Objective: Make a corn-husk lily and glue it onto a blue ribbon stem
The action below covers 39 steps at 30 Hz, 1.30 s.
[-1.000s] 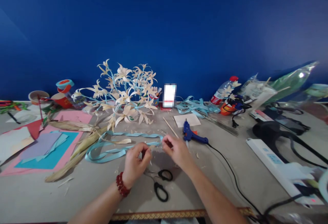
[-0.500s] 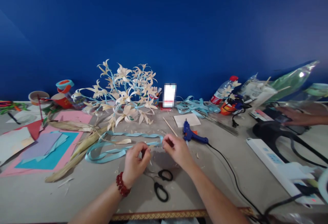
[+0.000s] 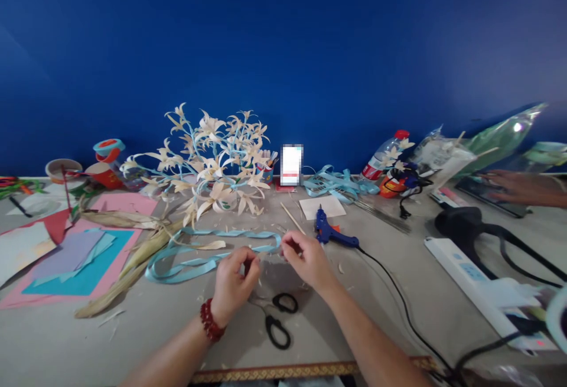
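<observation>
My right hand [image 3: 306, 259] is closed in a pinch, with a light blue ribbon [image 3: 234, 233] running up to its fingertips. The ribbon loops away to the left and comes back behind my left hand [image 3: 237, 277]. That hand is closed too, thumb against the fingers, and what it pinches is too small to make out. A pale scrap shows between the two hands. Below them lie scissors [image 3: 279, 331] with black handles, their blades partly hidden by my left hand. A blue glue gun [image 3: 330, 232] rests right of my right hand.
Behind the ribbon stand cream flowers [image 3: 217, 165] on blue-wrapped stems. Dried husks [image 3: 146, 251] and coloured paper [image 3: 71, 277] lie left. A power strip [image 3: 469, 280], cords and more ribbon [image 3: 330, 183] are right. Another person's hand [image 3: 514, 189] touches a dark device at far right.
My hands hold nearly the same pose. At far right the other person's hand has shifted, showing more of the dark device. The whole view has moved very slightly.
</observation>
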Available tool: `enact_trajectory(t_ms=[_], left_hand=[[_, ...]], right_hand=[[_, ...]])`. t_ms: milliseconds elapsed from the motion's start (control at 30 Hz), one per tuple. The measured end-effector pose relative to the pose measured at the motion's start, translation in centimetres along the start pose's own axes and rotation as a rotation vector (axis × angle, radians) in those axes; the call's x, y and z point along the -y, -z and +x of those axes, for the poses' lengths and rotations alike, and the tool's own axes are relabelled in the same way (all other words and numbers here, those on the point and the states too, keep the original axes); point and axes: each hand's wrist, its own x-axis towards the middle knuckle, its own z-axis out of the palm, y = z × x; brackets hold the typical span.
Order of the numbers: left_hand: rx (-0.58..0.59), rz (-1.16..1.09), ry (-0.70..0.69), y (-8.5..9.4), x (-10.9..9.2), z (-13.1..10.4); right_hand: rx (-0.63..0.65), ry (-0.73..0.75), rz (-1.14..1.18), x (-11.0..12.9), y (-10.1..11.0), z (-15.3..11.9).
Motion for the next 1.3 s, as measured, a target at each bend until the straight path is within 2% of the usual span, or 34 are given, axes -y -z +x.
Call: enact_trajectory(t_ms=[100, 200, 300, 400, 500, 567, 667, 733, 900, 1067, 1300], left_hand=[[0.037, -0.011, 0.005, -0.1, -0.1, -0.1], [0.036, -0.019, 0.002, -0.2, -0.2, -0.1], [0.001, -0.011, -0.004, -0.1, -0.2, -0.1], [0.001, -0.013, -0.006, -0.1, -0.2, -0.1], [0.03, -0.023, -0.005, -0.1, -0.2, -0.1], [0.035, -0.023, -0.003, -0.1, -0.2, -0.1], [0.017, -0.031, 0.002, -0.1, -0.3, -0.1], [0.018, -0.043, 0.004, -0.2, -0.4, -0.1], [0.03, -0.073, -0.005, -0.3, -0.2, -0.2], [0.075, -0.127, -0.014, -0.2, 0.0, -0.1], [0.09, -0.079, -0.058, -0.4, 0.2, -0.1]], right_hand=[[0.085, 0.053, 0.004, 0.9, -0.7, -0.2], [0.124, 0.08, -0.115, 1.1, -1.3, -0.2], [0.052, 0.084, -0.196, 0.3, -0.4, 0.1], [-0.032, 0.068, -0.164, -0.2, 0.6, 0.2], [0.058, 0.109, -0.077, 0.3, 0.4, 0.0], [0.115, 0.138, -0.119, 0.7, -0.1, -0.1], [0.061, 0.121, -0.288, 0.8, -0.1, -0.1], [0.008, 0.119, -0.306, 0.6, 0.1, 0.0], [0.096, 0.172, -0.172, 0.7, -0.5, -0.4], [0.044, 0.252, -0.327, 0.6, -1.8, -0.8], [0.019, 0.344, -0.464, 1.1, -1.8, -1.1]])
